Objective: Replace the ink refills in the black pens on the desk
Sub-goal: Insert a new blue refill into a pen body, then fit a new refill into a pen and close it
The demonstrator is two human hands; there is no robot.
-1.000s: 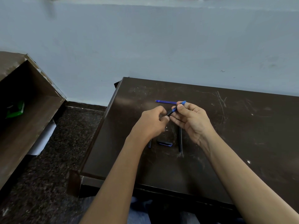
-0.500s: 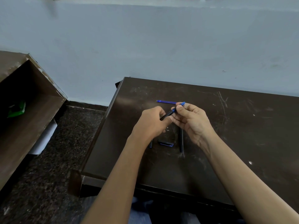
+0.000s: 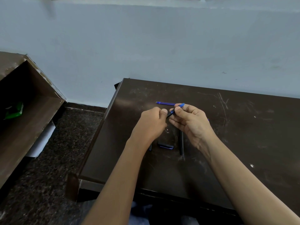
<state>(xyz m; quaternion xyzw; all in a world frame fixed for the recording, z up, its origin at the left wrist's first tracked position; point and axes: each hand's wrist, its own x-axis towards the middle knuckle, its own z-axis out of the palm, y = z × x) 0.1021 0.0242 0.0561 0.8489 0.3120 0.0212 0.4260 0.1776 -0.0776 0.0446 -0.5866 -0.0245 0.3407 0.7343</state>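
A black pen with a blue end (image 3: 174, 110) is held above the dark desk (image 3: 235, 127) between both hands. My left hand (image 3: 152, 124) pinches its lower black end. My right hand (image 3: 191, 120) grips the upper part, and the blue tip sticks out past the fingers. A thin blue refill (image 3: 164, 103) lies flat on the desk just behind the hands. Under the hands lie a black pen (image 3: 181, 143), a second black pen (image 3: 150, 147) mostly hidden by my left wrist, and a dark flat object with a blue edge (image 3: 165, 144).
The desk's left edge runs beside a dark speckled floor (image 3: 68, 143). An open brown wooden cabinet (image 3: 24, 111) stands at the left with a green item (image 3: 13, 111) inside. A pale blue wall (image 3: 162, 46) rises behind the desk.
The hands have stayed on the pen with only small finger shifts; a little more of the black barrel shows between them now. The items on the desk have not moved.
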